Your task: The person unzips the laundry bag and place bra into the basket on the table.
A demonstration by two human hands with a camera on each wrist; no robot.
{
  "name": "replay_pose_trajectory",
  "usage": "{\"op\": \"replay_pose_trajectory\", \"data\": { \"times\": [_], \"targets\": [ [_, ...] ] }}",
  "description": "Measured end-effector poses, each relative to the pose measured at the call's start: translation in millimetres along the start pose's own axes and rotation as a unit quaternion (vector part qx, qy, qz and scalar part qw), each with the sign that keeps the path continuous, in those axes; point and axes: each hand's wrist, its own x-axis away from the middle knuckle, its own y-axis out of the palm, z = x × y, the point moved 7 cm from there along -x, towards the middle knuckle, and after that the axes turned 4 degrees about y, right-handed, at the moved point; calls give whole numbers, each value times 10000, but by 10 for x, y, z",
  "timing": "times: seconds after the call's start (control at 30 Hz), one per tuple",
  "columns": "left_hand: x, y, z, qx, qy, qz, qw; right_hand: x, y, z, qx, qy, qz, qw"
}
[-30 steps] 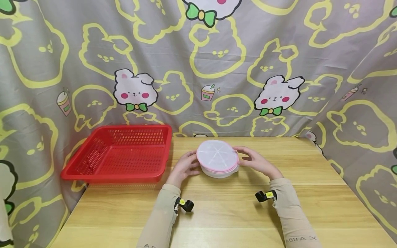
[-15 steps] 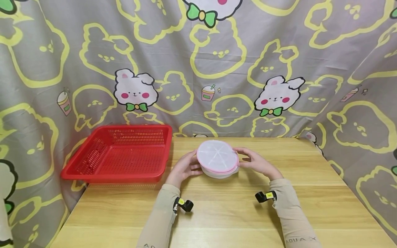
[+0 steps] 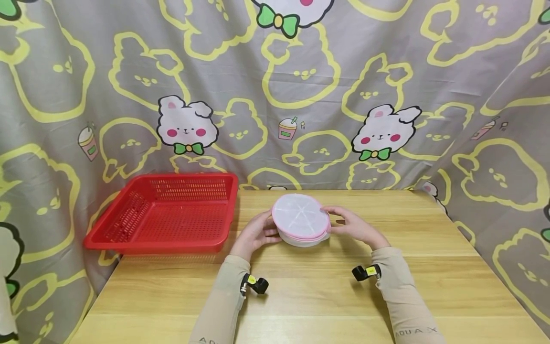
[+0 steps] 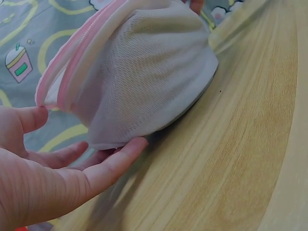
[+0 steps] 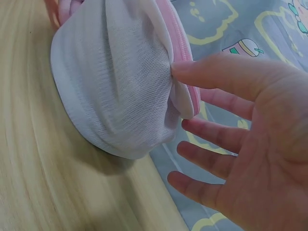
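Note:
A round white mesh laundry bag (image 3: 301, 217) with pink trim and a pink zipper (image 5: 180, 41) is at the table's far middle, its lid tilted toward me. My left hand (image 3: 257, 232) holds its left side; in the left wrist view, the thumb meets the pink rim and the fingertips (image 4: 137, 144) reach the lower edge. On the opposite side, my right hand (image 3: 354, 225) pinches the zippered rim between thumb (image 5: 192, 72) and index finger, while the other fingers spread beside the bag. The mesh wall (image 4: 149, 72) bulges out in soft folds. The bag's inside is hidden.
To the left, a red perforated plastic basket (image 3: 221, 243) stands on the wooden table (image 3: 309, 296). A grey curtain (image 3: 240, 71) with rabbit and bear prints hangs behind and along the sides. Both forearms wear beige sleeves with a small black camera strapped near each wrist.
The left fingers have moved slightly further in along the bag's side. My right hand has shifted a touch to the left. The bag has stayed almost in place.

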Motion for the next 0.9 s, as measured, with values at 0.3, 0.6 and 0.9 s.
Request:
{"op": "replay_pose_trajectory", "data": {
  "times": [0.3, 0.6, 0.9],
  "targets": [
    [-15, -7, -5, -33, 2, -15, 10000, 30, -37, 0, -15, 96, 151, 9998],
    [2, -9, 2, 14, -63, -26, 10000, 0, 10, -60, 250, -135, 1, 9996],
    [-8, -10, 5, 8, -54, -71, 10000, -10, 54, -88, 560, -283, -40, 9980]
  ]
}}
